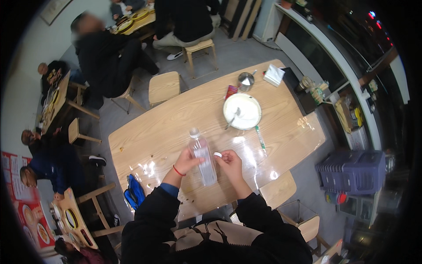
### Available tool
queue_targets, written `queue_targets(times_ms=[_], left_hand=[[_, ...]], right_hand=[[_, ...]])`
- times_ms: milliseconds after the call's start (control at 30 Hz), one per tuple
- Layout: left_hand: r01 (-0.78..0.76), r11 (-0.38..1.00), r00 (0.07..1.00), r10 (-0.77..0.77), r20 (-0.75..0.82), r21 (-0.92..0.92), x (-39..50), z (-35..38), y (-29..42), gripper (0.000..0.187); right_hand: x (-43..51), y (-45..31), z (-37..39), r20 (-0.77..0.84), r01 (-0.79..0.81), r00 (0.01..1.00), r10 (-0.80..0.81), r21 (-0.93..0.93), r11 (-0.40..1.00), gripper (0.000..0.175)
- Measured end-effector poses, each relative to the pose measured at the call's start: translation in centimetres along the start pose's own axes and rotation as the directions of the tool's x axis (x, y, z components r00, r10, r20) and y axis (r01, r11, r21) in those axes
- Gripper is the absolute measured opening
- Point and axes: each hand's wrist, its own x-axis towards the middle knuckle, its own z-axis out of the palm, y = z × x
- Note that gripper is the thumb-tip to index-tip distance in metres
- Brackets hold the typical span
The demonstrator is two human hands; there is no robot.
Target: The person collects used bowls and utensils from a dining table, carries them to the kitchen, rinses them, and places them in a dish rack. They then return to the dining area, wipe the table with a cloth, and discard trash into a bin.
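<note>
My left hand (pixel 187 162), with a red cord at the wrist, is closed around a clear plastic bottle (pixel 207 171) that bears a label. The bottle leans over the wooden table (pixel 171 118); its top shows whitish and slightly blurred. Just right of the bottle, my right hand (pixel 231 162) pinches a small white bottle cap (pixel 217 154) between thumb and fingers, apart from the bottle. Beyond my hands stands a large white bowl (pixel 247 114) with a metal spoon (pixel 233 118) in it. A green-and-white paper sleeve (pixel 260 138) lies beside the bowl.
A metal pot (pixel 246 81), a red packet (pixel 231 91) and white napkins (pixel 274 75) are at the table's far end. A blue cloth item (pixel 134 192) lies at the left edge. Stools, including one (pixel 164 87) beyond the table, stand around. Several people sit at other tables.
</note>
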Motion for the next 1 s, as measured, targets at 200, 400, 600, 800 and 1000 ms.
queue_targets(times_ms=[200,400,600,800,1000], left_hand=[[-0.007,0.949,0.998,-0.011,-0.056,-0.315,-10.4,-2.7,0.9,0.081],[-0.176,0.921,0.956,0.076,-0.282,-0.348,-21.1,-10.9,1.5,0.073],[-0.392,0.787,0.851,0.112,-0.514,-0.477,-33.0,-22.3,1.7,0.065],[-0.387,0.871,0.621,0.003,-0.784,-0.303,-44.6,-34.8,-1.4,0.057],[-0.047,0.999,0.49,0.001,-0.872,-0.026,-39.8,-44.7,-11.4,0.054]], right_hand=[[-3.6,0.1,9.1,0.431,-0.183,0.893,0.13,0.083,0.98,0.027],[-9.0,1.2,18.6,0.746,-0.275,0.637,0.194,-0.015,0.961,0.04],[-15.5,3.7,29.5,0.797,-0.021,0.588,0.139,-0.157,0.987,0.044],[-20.1,7.4,34.3,0.582,-0.208,0.773,0.252,-0.143,0.968,0.035],[-22.5,8.2,32.2,0.259,-0.214,0.935,0.241,-0.13,0.968,0.032]])
